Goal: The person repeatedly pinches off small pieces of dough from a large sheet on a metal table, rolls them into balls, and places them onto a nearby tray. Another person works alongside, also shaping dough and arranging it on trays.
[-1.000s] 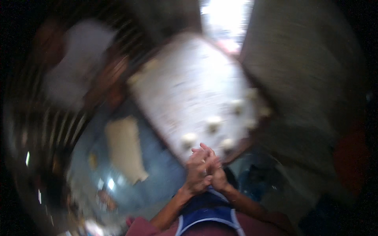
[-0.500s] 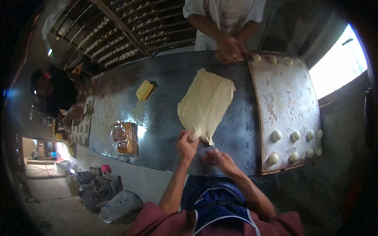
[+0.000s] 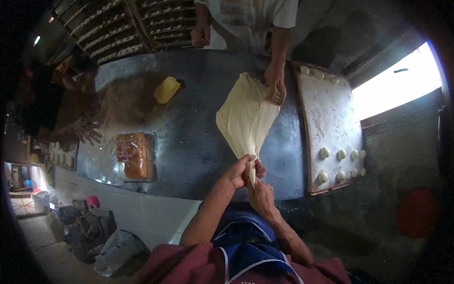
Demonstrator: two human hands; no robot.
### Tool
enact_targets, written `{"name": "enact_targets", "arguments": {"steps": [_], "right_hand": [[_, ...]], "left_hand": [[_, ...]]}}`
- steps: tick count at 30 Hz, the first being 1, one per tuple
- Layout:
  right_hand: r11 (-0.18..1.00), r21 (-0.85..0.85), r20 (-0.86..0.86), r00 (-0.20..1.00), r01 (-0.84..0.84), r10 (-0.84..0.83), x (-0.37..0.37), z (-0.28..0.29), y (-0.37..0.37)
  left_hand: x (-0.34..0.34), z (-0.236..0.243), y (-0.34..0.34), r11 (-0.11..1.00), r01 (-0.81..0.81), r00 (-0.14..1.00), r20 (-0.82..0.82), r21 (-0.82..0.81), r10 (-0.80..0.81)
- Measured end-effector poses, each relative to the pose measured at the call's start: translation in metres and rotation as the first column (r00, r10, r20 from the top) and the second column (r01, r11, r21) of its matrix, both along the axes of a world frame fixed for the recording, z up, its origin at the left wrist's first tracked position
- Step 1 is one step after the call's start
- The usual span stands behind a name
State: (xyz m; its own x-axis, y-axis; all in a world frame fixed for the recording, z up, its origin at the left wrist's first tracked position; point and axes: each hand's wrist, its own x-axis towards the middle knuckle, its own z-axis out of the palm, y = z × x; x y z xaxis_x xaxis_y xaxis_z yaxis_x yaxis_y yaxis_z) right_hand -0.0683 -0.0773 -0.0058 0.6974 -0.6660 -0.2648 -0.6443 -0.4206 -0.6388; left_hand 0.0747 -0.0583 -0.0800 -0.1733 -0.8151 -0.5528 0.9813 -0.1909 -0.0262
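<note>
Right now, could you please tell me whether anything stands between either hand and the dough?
Nothing visible does: the left hand and right hand both grip the dough at its near end.

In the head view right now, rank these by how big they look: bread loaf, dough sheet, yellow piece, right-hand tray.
Largest to smallest:
1. Right-hand tray
2. Dough sheet
3. Bread loaf
4. Yellow piece

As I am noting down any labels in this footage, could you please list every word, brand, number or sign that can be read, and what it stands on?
None can be quoted reliably.
On the wrapped loaf: pale printing, too small and blurred to read.
On the white shirt: faint dark marks, perhaps print, too blurred to read.
On the blue apron: small white marks, cut off by the picture's lower edge.
</note>
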Motion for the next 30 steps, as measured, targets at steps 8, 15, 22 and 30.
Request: {"name": "enact_targets", "arguments": {"steps": [8, 15, 22, 30], "right_hand": [[0.779, 0.351, 0.570, 0.778, -0.519, 0.262, -0.005, 0.084, -0.001], [0.714, 0.505, 0.447, 0.855, -0.484, 0.263, 0.122, -0.036, -0.056], [0.770, 0.406, 0.563, 0.798, -0.493, 0.214, 0.108, 0.010, -0.033], [0.838, -0.504, -0.067, 0.977, -0.209, 0.204, -0.113, -0.058, -0.082]], "left_hand": [[-0.001, -0.014, 0.038, 0.990, 0.081, 0.907, 0.405, 0.114, -0.121], [0.003, 0.047, 0.053, 0.730, 0.338, -0.481, 0.775, 0.594, -0.409], [-0.008, 0.200, 0.062, 0.912, 0.404, -0.566, 0.802, 0.069, 0.190], [0.073, 0.000, 0.156, 0.898, -0.244, -0.892, 0.279, 0.366, -0.356]]}}
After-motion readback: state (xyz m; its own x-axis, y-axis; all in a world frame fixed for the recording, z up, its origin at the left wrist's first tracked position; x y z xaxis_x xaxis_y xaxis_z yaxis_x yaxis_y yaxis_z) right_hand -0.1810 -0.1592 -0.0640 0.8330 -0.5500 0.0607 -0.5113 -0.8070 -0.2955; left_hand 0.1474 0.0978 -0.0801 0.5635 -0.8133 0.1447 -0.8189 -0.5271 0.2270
